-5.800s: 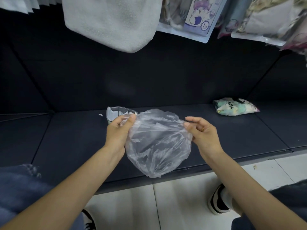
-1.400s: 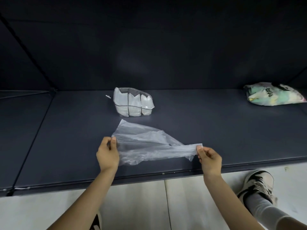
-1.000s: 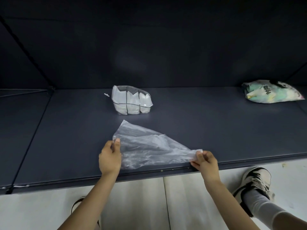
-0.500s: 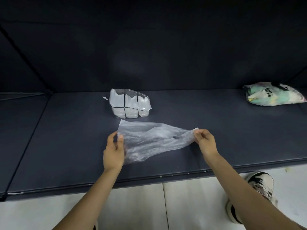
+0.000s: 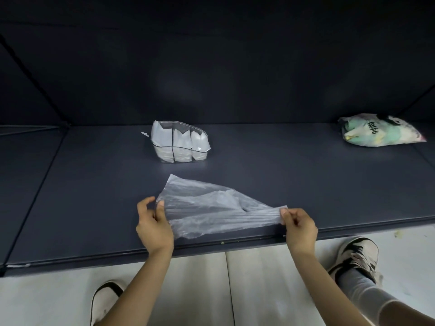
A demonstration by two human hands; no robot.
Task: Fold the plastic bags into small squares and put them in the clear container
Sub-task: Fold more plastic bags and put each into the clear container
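Here a thin clear plastic bag [image 5: 211, 208] lies stretched over the near part of a dark shelf [image 5: 94, 196], partly flattened and wrinkled. Its far left corner points up toward the back, and its right end is gathered into a narrow pleated strip. The left hand [image 5: 154, 225] pinches the bag's left edge between thumb and curled fingers, at the near left side of the bag. The right hand [image 5: 300, 223] pinches the tip of the gathered strip between thumb and forefinger, close to the shelf's front edge. The bag is pulled taut between the two hands, with its lower flap sagging toward the near edge.

Farther back on the shelf, just beyond the bag and a little left of centre, stands a clear container [image 5: 180, 145] with dividers, and pale folded bags sit upright in its compartments. A small white scrap [image 5: 145, 134] lies just left of the container. Far to the right, well apart from the rest, a printed packet [image 5: 379, 132] in white and green rests against the back.

Below the shelf is a pale tiled floor [image 5: 259, 290]. A black-and-white shoe [image 5: 104, 300] shows at the near left, and another shoe [image 5: 355, 255] with a grey sock at the near right.
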